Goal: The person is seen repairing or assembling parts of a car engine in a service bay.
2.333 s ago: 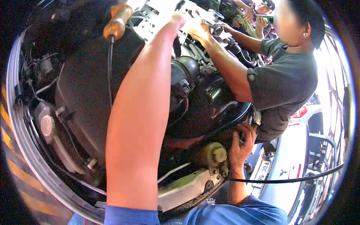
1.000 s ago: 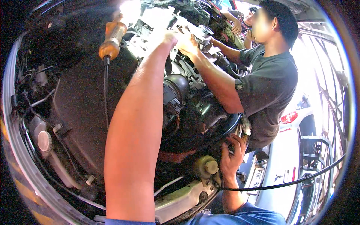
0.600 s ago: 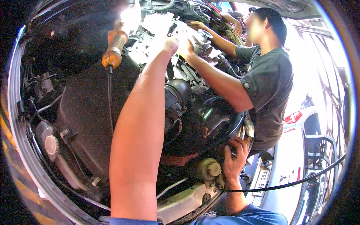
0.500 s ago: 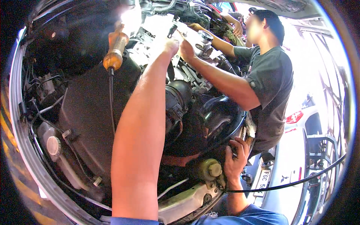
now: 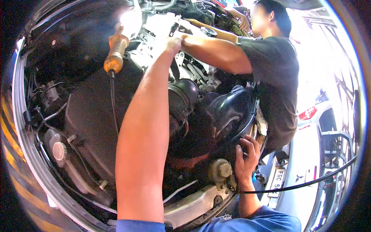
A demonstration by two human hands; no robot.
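Observation:
My left arm reaches up over the engine bay to my left hand (image 5: 172, 44), which is closed at the bright, glare-washed engine (image 5: 191, 69). A short dark piece (image 5: 174, 29) sticks up from its fingers; its kind is too small to make out. Close beside that hand is a co-worker's near forearm (image 5: 216, 52), its hand mostly hidden. My right hand (image 5: 247, 156) rests at the bay's front edge, fingers loosely bent and apart, with nothing seen in them. Near it are a pale round capped part (image 5: 223, 170) and a glossy black duct (image 5: 232, 110).
A lit orange-handled work lamp (image 5: 116, 54) hangs at upper left, its cable running down. The co-worker (image 5: 274, 85) leans in from the right, another person's hand behind. A white reservoir cap (image 5: 59, 150) sits lower left. A black prop rod (image 5: 297, 189) crosses lower right before a white vehicle (image 5: 309, 154).
The co-worker's near arm has swung up and farther in, so its hand is now mostly behind mine. My own hands stay nearly in place; the view has shifted slightly.

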